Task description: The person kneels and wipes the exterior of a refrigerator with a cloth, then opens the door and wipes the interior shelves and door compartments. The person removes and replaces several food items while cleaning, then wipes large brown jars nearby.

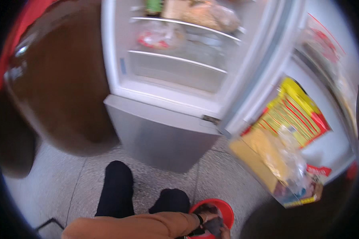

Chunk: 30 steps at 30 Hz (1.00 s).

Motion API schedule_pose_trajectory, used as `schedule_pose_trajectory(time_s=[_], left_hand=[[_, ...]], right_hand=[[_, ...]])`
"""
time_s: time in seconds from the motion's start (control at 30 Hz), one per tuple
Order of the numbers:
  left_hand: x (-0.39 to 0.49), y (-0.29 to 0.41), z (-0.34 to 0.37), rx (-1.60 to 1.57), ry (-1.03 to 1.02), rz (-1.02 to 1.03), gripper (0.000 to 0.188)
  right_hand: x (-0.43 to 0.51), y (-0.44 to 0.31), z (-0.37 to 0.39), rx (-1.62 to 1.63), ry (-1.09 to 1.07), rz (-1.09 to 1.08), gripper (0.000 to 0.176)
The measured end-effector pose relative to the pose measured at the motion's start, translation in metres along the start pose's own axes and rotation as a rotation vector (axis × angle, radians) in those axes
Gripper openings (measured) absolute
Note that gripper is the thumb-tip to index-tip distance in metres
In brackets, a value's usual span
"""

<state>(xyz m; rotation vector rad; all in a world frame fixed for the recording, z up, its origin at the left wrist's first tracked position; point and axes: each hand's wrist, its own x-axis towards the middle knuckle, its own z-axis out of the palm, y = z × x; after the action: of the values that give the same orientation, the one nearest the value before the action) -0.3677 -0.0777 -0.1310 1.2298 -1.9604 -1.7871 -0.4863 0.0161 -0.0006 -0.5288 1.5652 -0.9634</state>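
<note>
At the bottom of the view, both hands are over a red plastic bucket (pixel 229 213). A dark grey wet-looking cloth (pixel 214 226) is bunched between them. My left hand (pixel 210 215), with a dark band and a bracelet at its wrist, grips the upper part of the cloth; its fingers are partly hidden. From the lower right, the fingers of my right hand (pixel 225 232) close on the cloth's edge. The open refrigerator (pixel 164 115) stands in front of me, its wire-edged shelves (pixel 179 61) holding bagged food and a green container.
The refrigerator door (pixel 332 119) is swung out to the right, its bins holding a yellow and red packet (pixel 299 116), a plastic bag (pixel 290 161) and a carton. A brown glossy piece of furniture (pixel 65 80) stands at left. Below is speckled tiled floor (pixel 158 176).
</note>
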Motion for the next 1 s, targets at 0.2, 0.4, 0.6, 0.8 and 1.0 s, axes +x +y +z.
schedule_pose_trajectory(time_s=[0.2, 0.4, 0.6, 0.8, 1.0], left_hand=[[0.008, -0.004, 0.002, 0.011, -0.035, -0.105, 0.079], [-0.041, 0.045, -0.063, -0.302, -0.344, -0.346, 0.072], [-0.079, 0.06, -0.078, 0.645, 0.084, 0.394, 0.056], [-0.088, 0.066, -0.077, 0.56, -0.02, 0.291, 0.041], [-0.111, 0.072, -0.103, 0.429, 0.187, 0.358, 0.032]], right_hand=[[0.04, 0.087, -0.019, 0.052, -0.014, -0.057, 0.031], [0.058, 0.121, 0.009, 0.017, 0.086, 0.077, 0.027], [0.023, 0.007, -0.007, -0.16, 0.016, -0.072, 0.033], [0.011, -0.191, -0.053, 0.962, -0.071, -0.686, 0.065], [0.009, -0.252, -0.058, 1.007, -0.242, -0.827, 0.074]])
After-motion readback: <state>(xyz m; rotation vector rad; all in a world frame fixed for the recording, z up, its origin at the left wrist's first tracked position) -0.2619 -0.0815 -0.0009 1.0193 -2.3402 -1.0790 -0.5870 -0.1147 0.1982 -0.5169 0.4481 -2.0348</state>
